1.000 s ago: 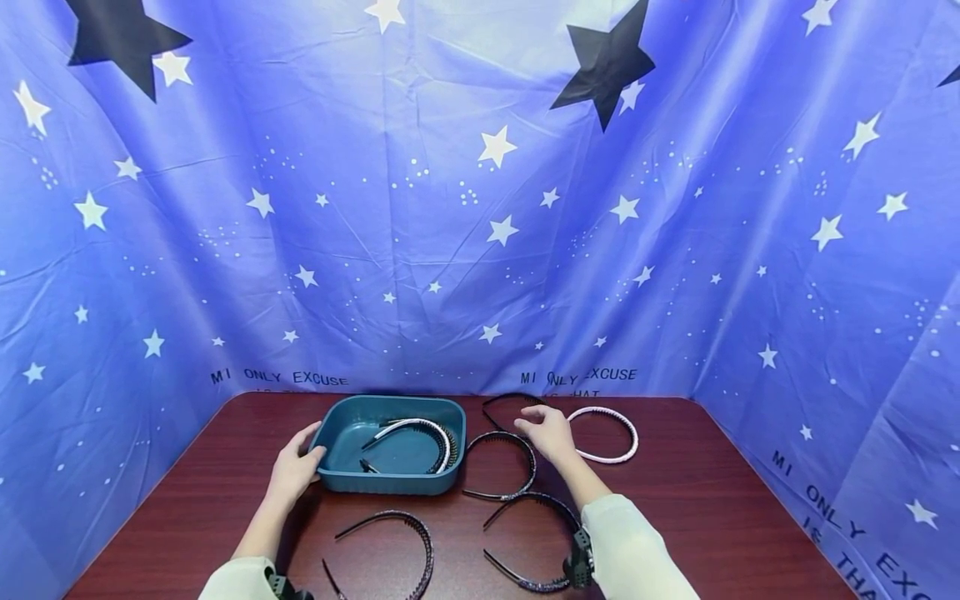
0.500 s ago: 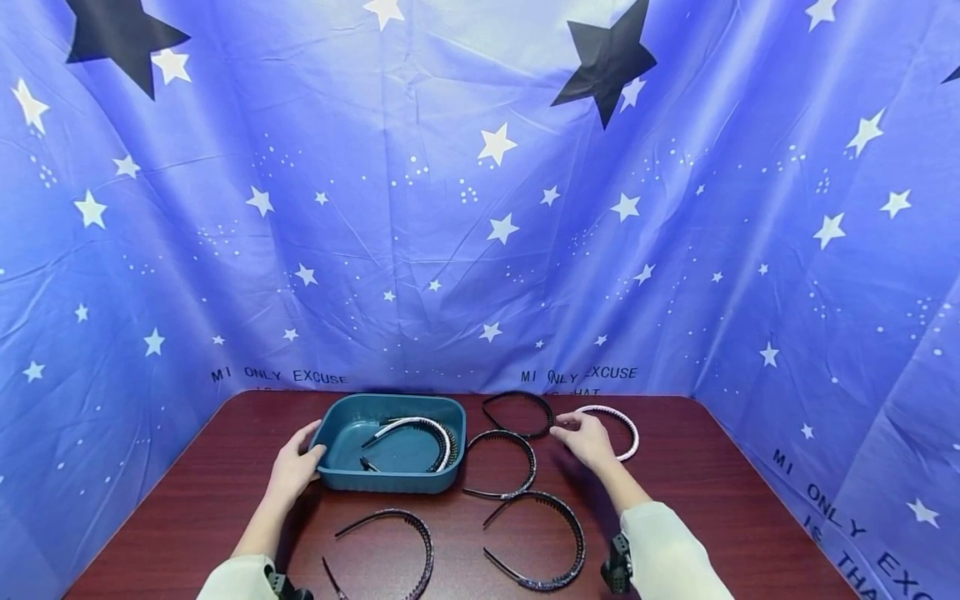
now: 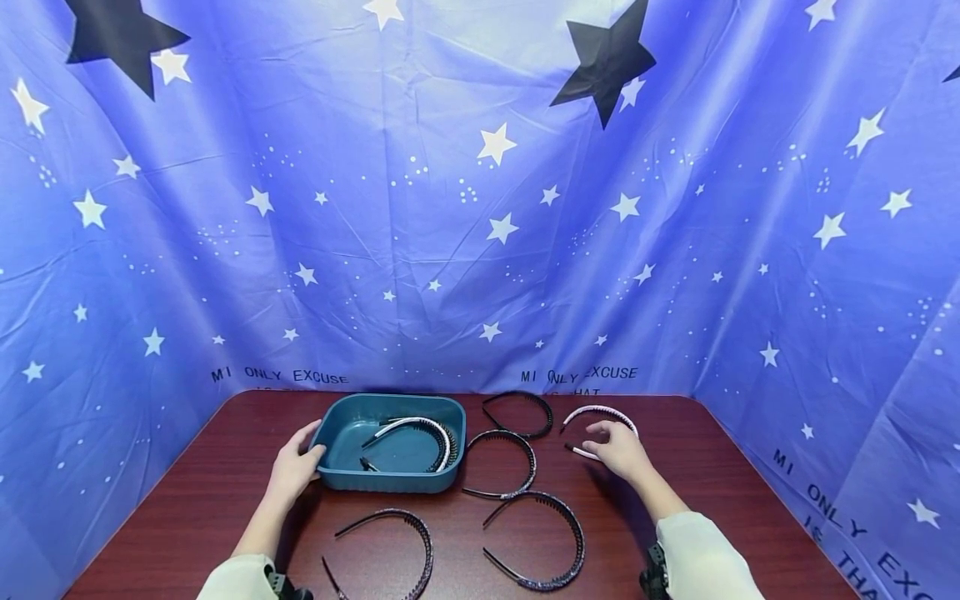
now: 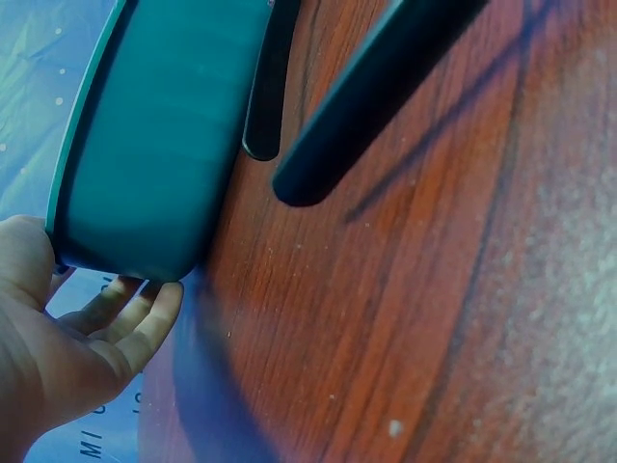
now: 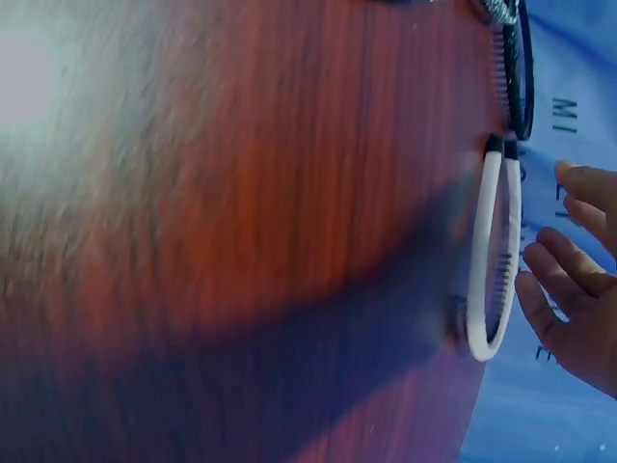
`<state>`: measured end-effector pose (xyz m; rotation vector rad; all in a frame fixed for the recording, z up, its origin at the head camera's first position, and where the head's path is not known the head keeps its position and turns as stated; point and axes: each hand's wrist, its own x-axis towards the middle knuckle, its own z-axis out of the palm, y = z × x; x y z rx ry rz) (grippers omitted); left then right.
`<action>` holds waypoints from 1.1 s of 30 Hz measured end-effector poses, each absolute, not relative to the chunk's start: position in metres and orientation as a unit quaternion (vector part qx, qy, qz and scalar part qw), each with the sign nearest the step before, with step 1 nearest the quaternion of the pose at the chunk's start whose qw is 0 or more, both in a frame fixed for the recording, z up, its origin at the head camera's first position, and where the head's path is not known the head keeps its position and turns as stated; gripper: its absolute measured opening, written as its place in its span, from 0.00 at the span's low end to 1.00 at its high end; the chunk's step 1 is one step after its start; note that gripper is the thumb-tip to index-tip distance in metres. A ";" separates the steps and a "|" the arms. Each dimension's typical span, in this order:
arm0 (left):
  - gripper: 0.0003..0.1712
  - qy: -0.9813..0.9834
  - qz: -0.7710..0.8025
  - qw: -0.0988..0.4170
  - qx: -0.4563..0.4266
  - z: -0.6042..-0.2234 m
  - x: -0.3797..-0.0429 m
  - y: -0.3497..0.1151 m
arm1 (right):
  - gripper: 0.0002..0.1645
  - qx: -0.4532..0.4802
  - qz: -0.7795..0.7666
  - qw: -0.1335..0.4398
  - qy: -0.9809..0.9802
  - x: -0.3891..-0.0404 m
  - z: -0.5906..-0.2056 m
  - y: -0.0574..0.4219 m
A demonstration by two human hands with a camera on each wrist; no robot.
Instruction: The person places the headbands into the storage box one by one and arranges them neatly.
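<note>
A teal plastic basin (image 3: 392, 482) stands at the back left of the table. My left hand (image 3: 294, 468) holds its left end, thumb at the rim and fingertips against the outer wall in the left wrist view. In the basin lie a white headband (image 3: 447, 446) and dark ones, overlapping. Over a second white headband (image 3: 600, 409) at the back right is my right hand (image 3: 621, 450), fingers loosely bent and spread, nothing held. The right wrist view shows the fingers beside this white headband (image 5: 479, 260), which has dark tips and inner teeth.
A black headband (image 3: 550, 417) and a dark glittery one (image 3: 533, 462) lie right of the basin. Nearer the front are two more dark glittery headbands, one on the right (image 3: 579, 542) and one on the left (image 3: 429, 550). A blue starry curtain (image 3: 480, 250) encloses the table (image 3: 720, 517).
My right hand has moved right, away from the black headband and onto the near part of the white one. The left hand stays on the basin.
</note>
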<state>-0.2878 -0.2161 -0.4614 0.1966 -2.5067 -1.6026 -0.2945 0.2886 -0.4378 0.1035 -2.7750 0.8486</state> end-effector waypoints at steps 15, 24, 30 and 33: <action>0.30 -0.839 -0.535 0.076 0.063 -0.459 -0.286 -0.216 | 0.14 0.051 0.214 0.117 -0.968 -0.291 -0.453 0.311; 0.29 -0.840 -0.533 0.075 0.067 -0.460 -0.285 -0.215 | 0.13 0.055 0.171 0.133 -0.975 -0.292 -0.456 0.313; 0.29 -0.839 -0.534 0.077 0.068 -0.461 -0.286 -0.216 | 0.12 0.059 0.160 0.133 -0.976 -0.292 -0.459 0.315; 0.29 -0.839 -0.535 0.079 0.070 -0.461 -0.286 -0.216 | 0.11 0.060 0.156 0.129 -0.978 -0.292 -0.460 0.315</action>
